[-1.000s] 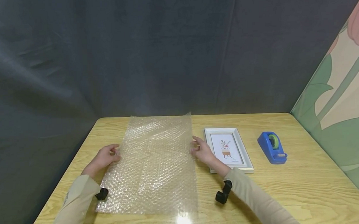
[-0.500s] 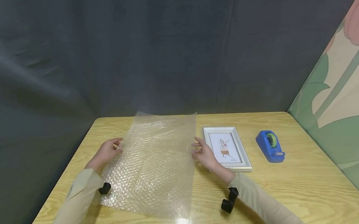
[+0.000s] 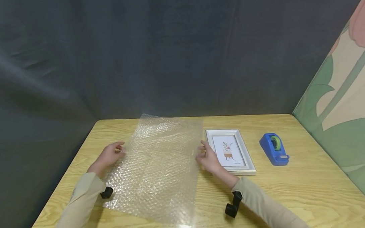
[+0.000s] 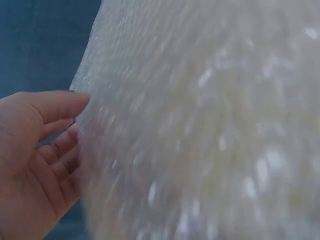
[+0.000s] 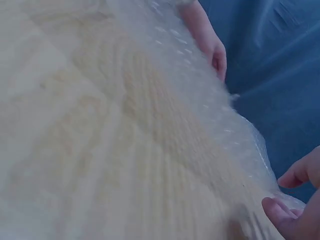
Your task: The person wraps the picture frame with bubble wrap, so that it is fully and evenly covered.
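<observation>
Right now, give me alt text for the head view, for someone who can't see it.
A person's left hand and right hand hold a clear bubble wrap sheet by opposite side edges over a wooden table. To the right lie a white picture frame and a blue tape dispenser; a dark curtain hangs behind.

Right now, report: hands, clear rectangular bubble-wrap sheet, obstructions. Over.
Left hand holds left edge; right hand holds right edge. Sheet spread between them. White rectangular picture frame close beside right hand, possibly crowding it.
</observation>
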`<state>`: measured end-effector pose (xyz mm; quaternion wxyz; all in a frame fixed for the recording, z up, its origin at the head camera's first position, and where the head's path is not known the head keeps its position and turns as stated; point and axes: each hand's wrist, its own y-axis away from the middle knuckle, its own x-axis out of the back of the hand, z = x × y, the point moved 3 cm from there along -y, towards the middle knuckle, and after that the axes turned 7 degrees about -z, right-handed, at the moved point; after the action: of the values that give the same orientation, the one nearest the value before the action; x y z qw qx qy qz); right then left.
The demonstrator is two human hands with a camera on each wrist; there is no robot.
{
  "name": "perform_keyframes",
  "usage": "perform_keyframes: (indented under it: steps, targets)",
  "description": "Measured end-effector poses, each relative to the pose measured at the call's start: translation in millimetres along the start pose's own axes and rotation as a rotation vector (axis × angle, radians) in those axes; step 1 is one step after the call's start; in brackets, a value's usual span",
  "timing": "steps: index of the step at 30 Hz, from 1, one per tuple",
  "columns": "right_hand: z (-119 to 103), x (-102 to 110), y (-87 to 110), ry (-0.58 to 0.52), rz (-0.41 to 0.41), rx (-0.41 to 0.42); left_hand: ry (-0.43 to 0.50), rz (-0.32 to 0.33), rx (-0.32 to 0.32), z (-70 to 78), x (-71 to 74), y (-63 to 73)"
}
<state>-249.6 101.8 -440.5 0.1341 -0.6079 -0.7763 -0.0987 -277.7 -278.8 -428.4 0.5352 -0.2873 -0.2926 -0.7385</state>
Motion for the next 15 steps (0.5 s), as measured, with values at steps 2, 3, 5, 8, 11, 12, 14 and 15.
perform_keyframes:
  steps: [2, 3, 5, 8, 11, 12, 14, 15]
  targets:
    - [0, 2, -5.3, 0.020, -0.006, -0.024, 0.022, -0.015, 0.003, -2.8, 1.2, 7.0]
    - [0, 4, -8.1, 0.025, -0.007, -0.038, 0.033, -0.026, 0.005, -4.1, 1.9, 10.9]
    - [0, 6, -13.8, 0.030, -0.012, -0.054, 0.043, -0.043, 0.008, -7.5, 2.9, 18.7]
    - [2, 9, -22.3, 0.013, -0.011, -0.075, 0.053, -0.067, 0.008, -12.2, 4.5, 30.8]
    - [6, 10, -29.8, -0.033, -0.008, -0.098, 0.077, -0.083, 0.018, -17.1, 5.3, 41.6]
    - [7, 10, -31.9, -0.052, -0.006, -0.106, 0.093, -0.091, 0.022, -18.4, 5.3, 44.7]
    - [8, 10, -35.0, -0.081, 0.000, -0.118, 0.127, -0.103, 0.031, -20.9, 4.4, 49.3]
    - [8, 10, -35.7, -0.092, 0.001, -0.122, 0.143, -0.110, 0.032, -21.7, 3.7, 50.8]
